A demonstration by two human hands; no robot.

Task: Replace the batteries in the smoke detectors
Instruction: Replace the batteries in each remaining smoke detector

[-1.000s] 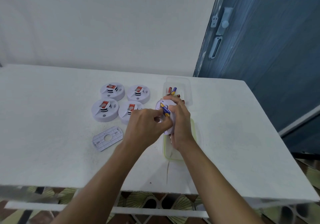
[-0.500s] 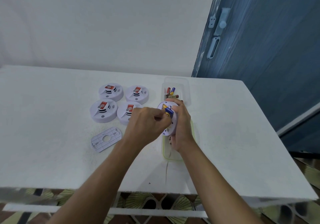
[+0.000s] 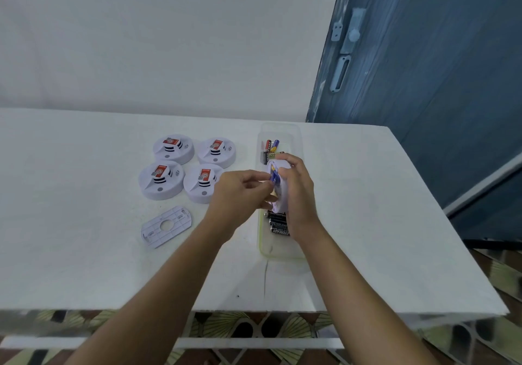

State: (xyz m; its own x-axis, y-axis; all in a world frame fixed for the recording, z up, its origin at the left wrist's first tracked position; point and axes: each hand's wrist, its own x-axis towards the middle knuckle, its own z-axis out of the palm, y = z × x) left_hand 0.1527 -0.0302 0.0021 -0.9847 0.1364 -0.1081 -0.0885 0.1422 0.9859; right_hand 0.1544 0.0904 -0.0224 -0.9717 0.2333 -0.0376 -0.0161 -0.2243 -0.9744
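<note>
Counter [image 3: 84, 251], white, w/ items:
- Smoke detectors, qty 4, 2x2 block, face up, red labels: rear L unit [image 3: 173, 148], rear R unit [image 3: 216, 152], front L unit [image 3: 161, 179], front R unit [image 3: 201, 182].
- Mounting plate [image 3: 166, 226], flat, nearer than block.
- Clear tray [image 3: 293, 138], far R: mixed batteries [image 3: 269, 148].
- Green-rimmed tray [image 3: 278, 254], nearer: black batteries [image 3: 278, 223].
- 5th detector [image 3: 274, 164], on edge above the trays, gripped by R hand [image 3: 299, 192]; L hand [image 3: 237, 192] pinches blue battery [image 3: 274, 177] at its back.

Bkgd: blue door [image 3: 437, 82].

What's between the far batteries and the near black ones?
Head view: the smoke detector, held by the right hand; the left hand pinches a blue battery at it.
</note>
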